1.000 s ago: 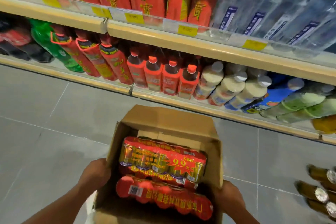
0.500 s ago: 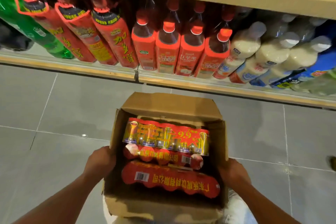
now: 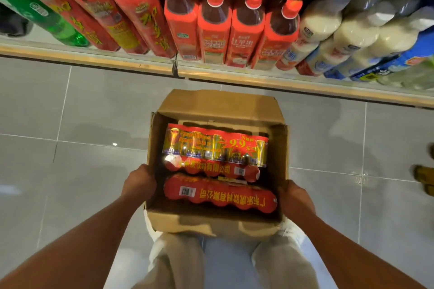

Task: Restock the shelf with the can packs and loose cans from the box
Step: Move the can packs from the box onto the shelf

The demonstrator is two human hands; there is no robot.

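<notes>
An open cardboard box [image 3: 218,103] hangs over the grey floor in front of the bottom shelf [image 3: 141,63]. Inside lie red shrink-wrapped can packs: one with gold cans and a 9.9 price burst [image 3: 215,145] at the far side, a second pack [image 3: 211,170] under it, and one with a barcode [image 3: 220,193] nearest me. My left hand [image 3: 138,182] grips the box's left wall. My right hand [image 3: 294,197] grips its right wall. Whether loose cans lie beneath the packs is hidden.
The bottom shelf holds large red-labelled bottles [image 3: 131,9], smaller red-capped bottles [image 3: 213,28], milky white bottles [image 3: 321,23], blue-labelled bottles [image 3: 408,54] and a green bottle [image 3: 44,16]. My legs in light trousers [image 3: 178,263] are below the box. Brownish objects [image 3: 424,178] stand at the right edge.
The view has tilted down and closer to the bottom shelf; the upper shelves have left the frame. The box, held in both hands, has sunk lower toward the floor.
</notes>
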